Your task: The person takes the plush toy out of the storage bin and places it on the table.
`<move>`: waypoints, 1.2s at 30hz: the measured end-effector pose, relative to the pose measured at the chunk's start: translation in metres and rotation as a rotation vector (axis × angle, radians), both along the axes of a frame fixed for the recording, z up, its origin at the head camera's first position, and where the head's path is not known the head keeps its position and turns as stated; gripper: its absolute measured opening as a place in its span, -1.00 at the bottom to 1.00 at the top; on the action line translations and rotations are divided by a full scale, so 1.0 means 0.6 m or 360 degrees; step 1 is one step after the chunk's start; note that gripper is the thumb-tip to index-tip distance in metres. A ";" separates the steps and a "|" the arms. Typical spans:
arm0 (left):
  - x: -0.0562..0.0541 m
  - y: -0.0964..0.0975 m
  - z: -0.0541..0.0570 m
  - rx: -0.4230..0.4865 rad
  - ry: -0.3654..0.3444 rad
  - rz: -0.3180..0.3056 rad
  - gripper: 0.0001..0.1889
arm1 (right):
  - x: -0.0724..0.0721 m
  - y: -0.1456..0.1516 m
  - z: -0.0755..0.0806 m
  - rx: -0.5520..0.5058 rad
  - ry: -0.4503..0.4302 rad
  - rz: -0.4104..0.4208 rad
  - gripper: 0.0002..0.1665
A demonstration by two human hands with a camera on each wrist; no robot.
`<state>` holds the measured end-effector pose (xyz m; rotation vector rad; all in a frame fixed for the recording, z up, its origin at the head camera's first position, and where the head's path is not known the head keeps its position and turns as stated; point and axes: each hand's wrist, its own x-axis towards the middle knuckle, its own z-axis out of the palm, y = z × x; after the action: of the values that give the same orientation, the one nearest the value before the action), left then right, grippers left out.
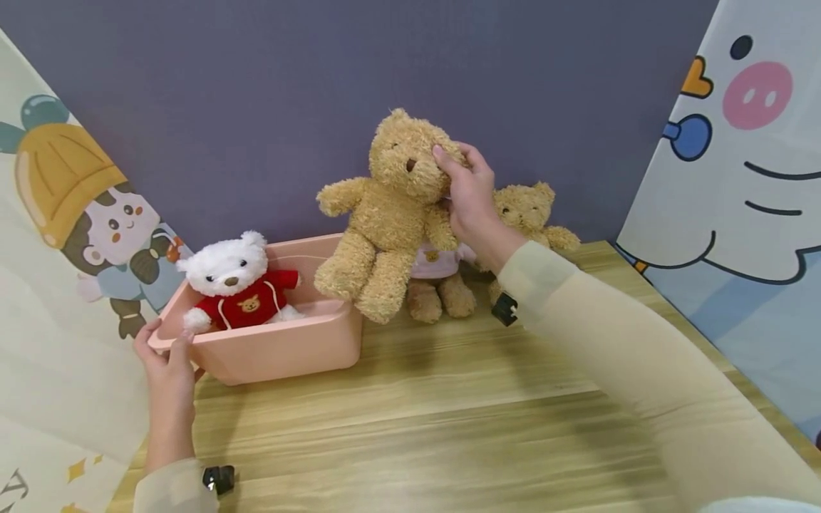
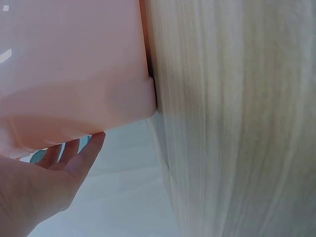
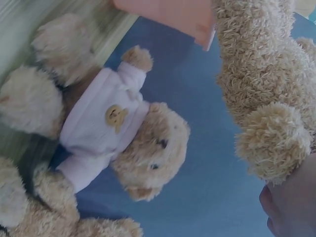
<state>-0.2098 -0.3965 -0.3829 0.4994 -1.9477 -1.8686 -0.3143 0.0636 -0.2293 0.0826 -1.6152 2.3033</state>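
My right hand grips a plain tan teddy bear by the side of its head. The bear hangs in the air just right of a pink plastic bin; in the right wrist view its fur fills the right side. At the bin's left end my left hand holds the rim, thumb on the near wall and fingers round the corner. In the left wrist view, fingers lie against the bin wall. A white teddy bear in a red hoodie sits inside the bin.
Behind the held bear, a brown teddy bear in a pale pink top sits against the dark wall. Another tan bear sits to its right, partly hidden by my arm. Cartoon-printed panels flank the wooden table.
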 end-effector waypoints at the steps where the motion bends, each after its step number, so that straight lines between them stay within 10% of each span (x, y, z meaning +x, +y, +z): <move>1: 0.000 0.000 0.000 -0.0004 -0.0003 -0.0003 -0.36 | 0.002 0.004 -0.002 -0.0002 0.0004 0.0006 -0.41; 36: -0.005 -0.004 -0.002 -0.0010 -0.0003 0.0001 -0.38 | 0.073 0.086 -0.129 0.0600 -0.0173 0.0149 -0.54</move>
<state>-0.2129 -0.3991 -0.3841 0.4997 -1.9541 -1.8616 -0.2706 0.1154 -0.3067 0.1238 -2.1261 2.0689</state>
